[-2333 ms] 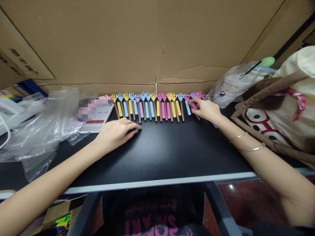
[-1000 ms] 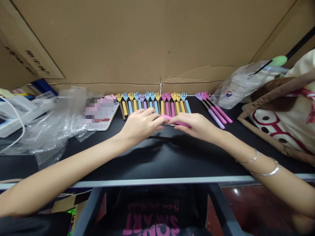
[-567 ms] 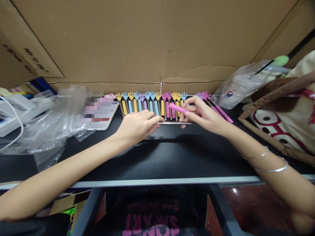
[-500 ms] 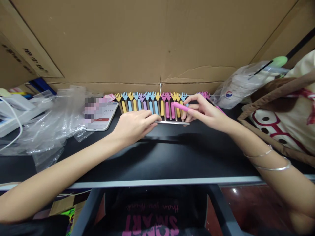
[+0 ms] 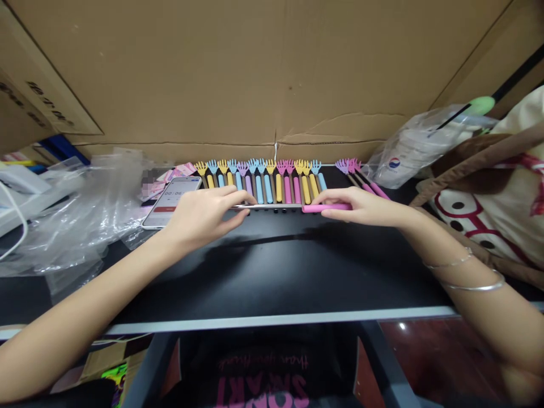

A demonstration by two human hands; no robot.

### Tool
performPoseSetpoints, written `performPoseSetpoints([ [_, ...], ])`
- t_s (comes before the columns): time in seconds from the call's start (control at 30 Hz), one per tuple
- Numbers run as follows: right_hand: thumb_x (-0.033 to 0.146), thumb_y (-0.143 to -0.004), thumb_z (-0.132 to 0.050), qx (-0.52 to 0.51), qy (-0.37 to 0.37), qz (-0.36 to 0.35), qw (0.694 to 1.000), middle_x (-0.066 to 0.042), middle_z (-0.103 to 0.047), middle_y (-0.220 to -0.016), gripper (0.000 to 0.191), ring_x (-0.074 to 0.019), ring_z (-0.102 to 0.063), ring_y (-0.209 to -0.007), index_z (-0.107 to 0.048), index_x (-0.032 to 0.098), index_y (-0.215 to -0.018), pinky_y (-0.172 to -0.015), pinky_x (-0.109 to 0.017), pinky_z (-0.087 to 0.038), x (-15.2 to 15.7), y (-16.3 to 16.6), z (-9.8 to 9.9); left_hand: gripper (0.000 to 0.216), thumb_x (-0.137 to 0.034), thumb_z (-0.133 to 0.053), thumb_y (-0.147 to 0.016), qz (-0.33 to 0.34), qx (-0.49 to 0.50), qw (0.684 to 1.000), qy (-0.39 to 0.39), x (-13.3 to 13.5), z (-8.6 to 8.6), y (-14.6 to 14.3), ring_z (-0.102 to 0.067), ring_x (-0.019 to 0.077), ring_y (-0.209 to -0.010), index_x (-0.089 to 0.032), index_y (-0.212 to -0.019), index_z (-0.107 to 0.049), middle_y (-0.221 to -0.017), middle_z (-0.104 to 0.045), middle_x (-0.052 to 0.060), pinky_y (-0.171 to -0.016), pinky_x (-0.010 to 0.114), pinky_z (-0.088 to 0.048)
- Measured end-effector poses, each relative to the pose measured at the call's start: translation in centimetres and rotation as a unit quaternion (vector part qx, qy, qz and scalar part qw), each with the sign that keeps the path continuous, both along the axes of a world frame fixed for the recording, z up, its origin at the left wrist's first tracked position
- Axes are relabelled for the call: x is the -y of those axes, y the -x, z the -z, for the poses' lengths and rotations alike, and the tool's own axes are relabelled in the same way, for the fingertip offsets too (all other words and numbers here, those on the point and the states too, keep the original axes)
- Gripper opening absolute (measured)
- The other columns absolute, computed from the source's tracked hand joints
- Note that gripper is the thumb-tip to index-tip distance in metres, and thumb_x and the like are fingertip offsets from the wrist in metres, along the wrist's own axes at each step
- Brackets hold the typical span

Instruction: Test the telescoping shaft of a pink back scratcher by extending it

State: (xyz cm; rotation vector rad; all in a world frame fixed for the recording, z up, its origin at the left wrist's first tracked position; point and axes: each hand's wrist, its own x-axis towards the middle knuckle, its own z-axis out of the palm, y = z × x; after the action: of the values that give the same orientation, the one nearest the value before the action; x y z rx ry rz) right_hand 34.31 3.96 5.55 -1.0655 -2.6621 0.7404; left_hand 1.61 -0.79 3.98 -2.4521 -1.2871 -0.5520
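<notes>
Left hand (image 5: pixel 199 215) and right hand (image 5: pixel 365 205) each pinch one end of an extended pink-handled telescopic steel back scratcher (image 5: pixel 312 208), held level and flush against the handle ends of the row of pastel hand-shaped back scratchers (image 5: pixel 259 184).

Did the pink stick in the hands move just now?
Yes. The pink stick dropped from over the coloured row to lie level along its near ends.

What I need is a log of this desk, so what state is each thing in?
pink scratcher: rod pulled out, held crosswise before the row.
left hand: closed on its rod end.
right hand: closed on its pink handle.
row of scratchers: collapsed, lying side by side.
loose scratchers: lying slanted, apart from the row.
phone: screen lit, lying flat.
plastic bags: crumpled.
</notes>
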Motion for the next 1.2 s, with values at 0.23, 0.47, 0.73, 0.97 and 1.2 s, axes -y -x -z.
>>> performPoseSetpoints([
  [0.23,0.051,-0.091,-0.05,-0.005,-0.014,-0.006,1.0,-0.007,-0.068,-0.108,0.043,-0.0186,-0.061,-0.091,-0.065,0.018,-0.115,-0.079,-0.029,-0.043,0.2,0.4,0.6,0.02,-0.033,-0.05,-0.093,0.0,0.007,1.0,0.016,0.0,0.0,0.1,-0.066,0.0142,-0.074,-0.028,-0.103,-0.067,-0.096,-0.073,-0.003,-0.051,0.024,-0.031],
  [0.47,0.05,-0.091,-0.049,-0.015,-0.03,0.006,0.999,-0.006,-0.068,-0.098,0.041,-0.0157,-0.059,-0.081,-0.065,0.018,-0.111,-0.072,-0.027,-0.042,0.4,0.5,0.3,0.022,-0.034,-0.049,-0.093,0.009,0.012,1.0,0.018,-0.2,0.1,0.2,-0.065,0.0131,-0.07,-0.027,-0.103,-0.067,-0.096,-0.074,-0.003,-0.051,0.024,-0.033],
  [0.73,0.05,-0.091,-0.05,-0.032,-0.039,0.014,0.999,-0.006,-0.068,-0.098,0.041,-0.0151,-0.059,-0.08,-0.066,0.018,-0.111,-0.069,-0.026,-0.041,0.5,0.8,0.3,0.023,-0.035,-0.049,-0.094,0.005,0.02,0.999,0.038,-0.2,0.1,0.3,-0.067,0.0141,-0.072,-0.027,-0.106,-0.068,-0.09,-0.075,-0.002,-0.053,0.023,-0.035],
  [0.97,0.047,-0.091,-0.051,-0.055,-0.048,0.01,0.997,-0.005,-0.071,-0.101,0.038,-0.0156,-0.063,-0.085,-0.066,0.019,-0.111,-0.074,-0.028,-0.044,0.6,0.8,0.2,0.03,-0.04,-0.043,-0.098,0.036,0.03,0.996,0.076,-0.6,0.3,0.6,-0.068,0.0147,-0.076,-0.028,-0.113,-0.067,-0.1,-0.075,-0.001,-0.058,0.022,-0.039],
  [1.2,0.045,-0.092,-0.052,-0.046,-0.107,-0.005,0.993,-0.005,-0.073,-0.099,0.035,-0.0154,-0.065,-0.083,-0.068,0.019,-0.109,-0.073,-0.027,-0.047,0.6,1.0,0.4,0.041,-0.046,-0.036,-0.101,0.065,0.022,0.992,0.104,-1.1,0.4,1.1,-0.071,0.0193,-0.09,-0.027,-0.117,-0.068,-0.108,-0.075,0.002,-0.068,0.025,-0.047],
])
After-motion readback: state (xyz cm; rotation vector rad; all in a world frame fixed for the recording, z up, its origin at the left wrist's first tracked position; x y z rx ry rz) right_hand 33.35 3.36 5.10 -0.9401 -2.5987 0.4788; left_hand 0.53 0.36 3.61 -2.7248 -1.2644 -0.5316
